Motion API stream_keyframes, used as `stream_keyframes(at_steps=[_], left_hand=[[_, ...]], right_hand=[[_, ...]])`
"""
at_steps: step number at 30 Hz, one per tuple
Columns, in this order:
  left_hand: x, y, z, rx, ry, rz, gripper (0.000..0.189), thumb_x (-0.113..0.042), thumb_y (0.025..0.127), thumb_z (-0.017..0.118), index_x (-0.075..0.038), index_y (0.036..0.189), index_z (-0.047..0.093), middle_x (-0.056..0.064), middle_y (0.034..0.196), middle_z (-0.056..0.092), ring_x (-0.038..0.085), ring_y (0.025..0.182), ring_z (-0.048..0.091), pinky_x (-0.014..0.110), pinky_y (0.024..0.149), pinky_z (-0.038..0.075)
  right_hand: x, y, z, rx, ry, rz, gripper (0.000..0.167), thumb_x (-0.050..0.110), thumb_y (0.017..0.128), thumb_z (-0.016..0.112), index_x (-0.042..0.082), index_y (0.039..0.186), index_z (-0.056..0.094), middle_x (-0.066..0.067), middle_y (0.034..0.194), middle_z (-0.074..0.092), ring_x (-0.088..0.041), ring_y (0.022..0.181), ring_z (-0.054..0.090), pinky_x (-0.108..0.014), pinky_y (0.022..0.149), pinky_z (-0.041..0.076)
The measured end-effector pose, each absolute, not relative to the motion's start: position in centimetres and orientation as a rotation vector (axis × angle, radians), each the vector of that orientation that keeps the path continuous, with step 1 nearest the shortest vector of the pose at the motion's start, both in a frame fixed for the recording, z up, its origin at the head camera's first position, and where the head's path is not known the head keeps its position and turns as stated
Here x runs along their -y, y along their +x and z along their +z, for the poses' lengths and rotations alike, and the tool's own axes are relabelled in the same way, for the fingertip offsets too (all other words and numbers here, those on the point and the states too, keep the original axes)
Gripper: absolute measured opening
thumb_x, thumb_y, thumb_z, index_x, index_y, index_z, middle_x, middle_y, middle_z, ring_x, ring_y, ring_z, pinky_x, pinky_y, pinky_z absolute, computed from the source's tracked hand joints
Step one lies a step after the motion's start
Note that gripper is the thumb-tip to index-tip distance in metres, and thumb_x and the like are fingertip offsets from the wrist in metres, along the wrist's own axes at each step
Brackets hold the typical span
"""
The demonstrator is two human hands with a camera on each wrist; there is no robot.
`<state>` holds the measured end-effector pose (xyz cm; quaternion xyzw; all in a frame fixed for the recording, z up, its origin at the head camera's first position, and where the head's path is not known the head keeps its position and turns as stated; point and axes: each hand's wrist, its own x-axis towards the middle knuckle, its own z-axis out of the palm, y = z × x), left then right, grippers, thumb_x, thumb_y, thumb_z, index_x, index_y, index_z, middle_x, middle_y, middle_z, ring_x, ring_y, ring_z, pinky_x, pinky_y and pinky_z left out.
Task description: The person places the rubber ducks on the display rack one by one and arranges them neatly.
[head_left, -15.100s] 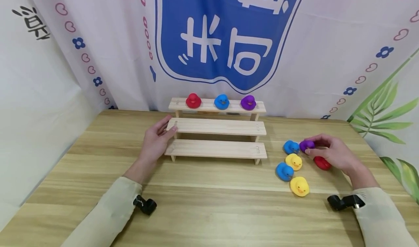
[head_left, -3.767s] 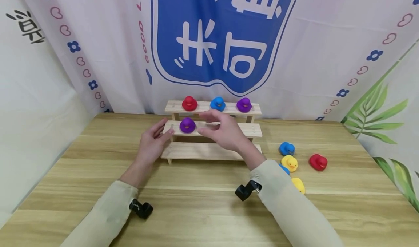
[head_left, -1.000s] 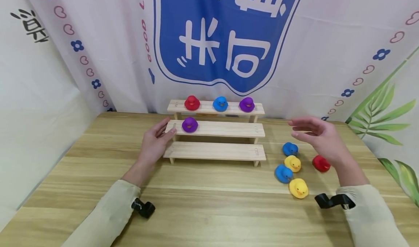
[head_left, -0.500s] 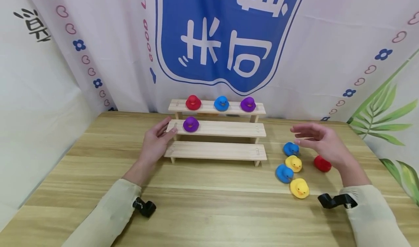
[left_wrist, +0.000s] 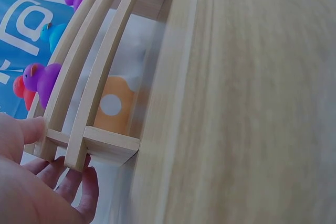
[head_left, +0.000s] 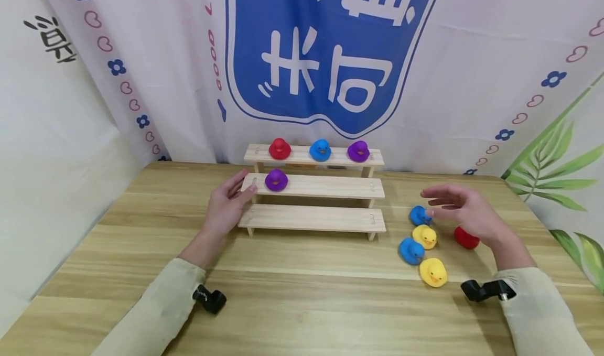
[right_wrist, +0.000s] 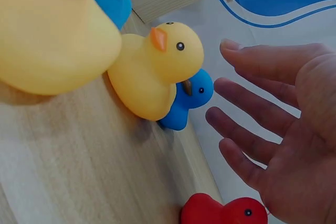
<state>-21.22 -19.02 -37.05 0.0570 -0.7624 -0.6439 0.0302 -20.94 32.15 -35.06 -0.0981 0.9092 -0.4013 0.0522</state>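
My left hand (head_left: 225, 205) holds the left end of a three-step wooden display stand (head_left: 313, 218), thumb on the middle step, fingers round the side. A purple rubber duck (head_left: 276, 180) sits on that step near the thumb. Along the top step stand a red duck (head_left: 280, 149), a blue duck (head_left: 321, 150) and another purple duck (head_left: 358, 151). My right hand (head_left: 476, 219), holding nothing, hovers with parted fingers by the far blue duck (head_left: 418, 215); its thumb overlaps that duck in the head view. In the right wrist view, the fingers (right_wrist: 254, 103) show apart from the ducks.
Right of the stand, a yellow duck (head_left: 424, 237), a nearer blue duck (head_left: 411, 251) and a second yellow duck (head_left: 433, 272) cluster on the wooden table (head_left: 302, 314). A red duck (head_left: 466, 238) lies partly behind the right hand. A printed curtain (head_left: 189, 83) hangs behind the table.
The purple duck once in my right hand now sits on the middle step. That hand has left it, returned rightward and lowered slightly toward the far blue duck. My left hand stays on the stand.
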Motion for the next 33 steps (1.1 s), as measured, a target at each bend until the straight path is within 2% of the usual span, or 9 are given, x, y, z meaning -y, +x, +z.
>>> stream_keyframes(at_steps=[4,13,17,20,24,33], left_hand=[[19.02,-21.15,-37.08,2.356,0.181,-1.988,0.066,-0.025,0.105,0.069,-0.018,0.164,0.040,0.006,0.173,0.037,0.028,0.158,0.039,0.039,0.131,0.037],[19.07,-21.09,-37.09,2.363,0.191,-1.994,0.067,-0.028,0.105,0.069,-0.020,0.164,0.040,0.004,0.173,0.037,0.029,0.157,0.040,0.040,0.129,0.040],[19.08,-21.07,-37.03,2.367,0.191,-1.992,0.067,-0.028,0.105,0.069,-0.020,0.164,0.040,0.003,0.173,0.036,0.029,0.157,0.040,0.040,0.130,0.039],[19.11,-21.05,-36.98,2.368,0.190,-1.987,0.066,-0.028,0.105,0.069,-0.020,0.164,0.040,0.003,0.174,0.035,0.029,0.157,0.041,0.040,0.129,0.040],[19.13,-21.08,-36.98,2.367,0.192,-1.984,0.065,-0.027,0.105,0.068,-0.020,0.164,0.040,0.004,0.173,0.036,0.028,0.155,0.043,0.039,0.126,0.044],[19.04,-20.99,-36.87,2.360,0.192,-2.008,0.066,-0.027,0.105,0.069,-0.021,0.164,0.039,0.005,0.173,0.036,0.030,0.156,0.041,0.039,0.126,0.044]], right_hand=[[-32.25,-20.96,-35.20,-2.740,-0.276,-1.210,0.054,0.033,0.101,0.074,0.011,0.148,0.059,-0.019,0.151,0.061,-0.041,0.133,0.060,-0.011,0.090,0.054],[-32.44,-21.24,-35.58,-2.703,-0.267,-1.160,0.058,0.035,0.099,0.076,0.011,0.149,0.058,-0.020,0.154,0.059,-0.042,0.135,0.060,-0.014,0.091,0.054],[-32.42,-21.40,-35.76,-2.703,-0.262,-1.119,0.060,0.035,0.099,0.077,0.012,0.150,0.057,-0.019,0.154,0.059,-0.041,0.136,0.060,-0.023,0.095,0.057],[-32.31,-21.48,-35.81,-2.707,-0.258,-1.101,0.060,0.036,0.099,0.077,0.012,0.150,0.058,-0.019,0.153,0.060,-0.042,0.136,0.060,-0.038,0.101,0.061],[-32.21,-21.46,-35.82,-2.696,-0.253,-1.096,0.061,0.036,0.098,0.077,0.011,0.150,0.057,-0.020,0.152,0.061,-0.042,0.136,0.060,-0.054,0.107,0.059],[-32.25,-21.32,-35.89,-2.680,-0.265,-1.076,0.060,0.033,0.098,0.078,0.010,0.149,0.058,-0.021,0.150,0.061,-0.043,0.135,0.060,-0.053,0.105,0.061]])
